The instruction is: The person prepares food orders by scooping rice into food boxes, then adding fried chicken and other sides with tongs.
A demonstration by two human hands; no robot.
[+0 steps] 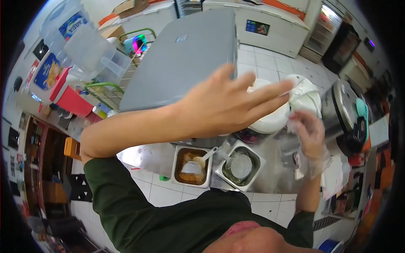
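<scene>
My left hand (pixel 230 99), bare, reaches across the counter with its fingers stretched out and apart; nothing shows in it. My right hand (pixel 310 133) wears a clear plastic glove (pixel 322 162). Its fingers are curled close together, and anything between them is too blurred to make out. Behind the hands is a white round lidded tub (pixel 270 120), partly covered by the left fingers. Nearer my body stand a metal pan (pixel 174 168) with orange-brown food and a white-handled scoop (pixel 209 153), and a second metal pan (pixel 260 162) with dark green contents and a clear round scoop (pixel 241 166).
A large grey box (pixel 181 55) fills the middle beyond my left arm. A large metal cooker (pixel 337 101) with a turquoise paddle (pixel 362 107) stands at the right. Plastic tubs (pixel 84 46) and a pink-red container (pixel 74 99) are at the left. White freezers (pixel 270 31) line the back.
</scene>
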